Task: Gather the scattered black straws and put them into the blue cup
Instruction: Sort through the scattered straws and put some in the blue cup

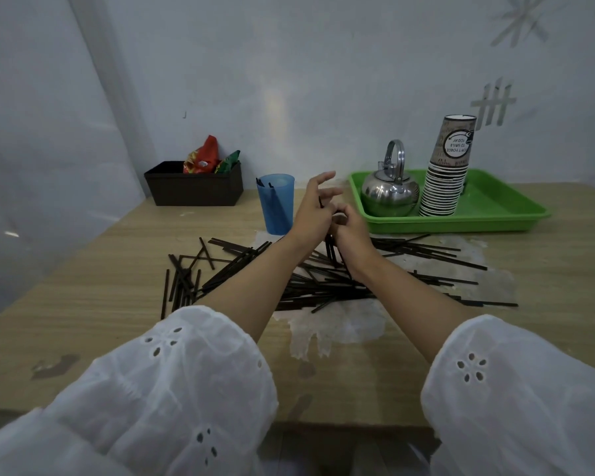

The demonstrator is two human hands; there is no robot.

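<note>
Black straws (327, 286): scattered in a crossed pile across the middle of the worktop (83, 304), lying flat.
Bundle (331, 248): several straws held near upright above the pile.
Right grip (349, 231): fingers curled round the bundle.
Left grip (315, 207): fingers spread and straight, touching the right grip, just beside the cup.
Blue cup (276, 204): upright behind the pile, toward the far edge; a few straws stand inside.
Green tray (502, 214): far right edge; carries a steel kettle (389, 195) and a stack of paper cups (443, 180).
Dark box (193, 187): far left corner, holding snack packets (203, 159).
</note>
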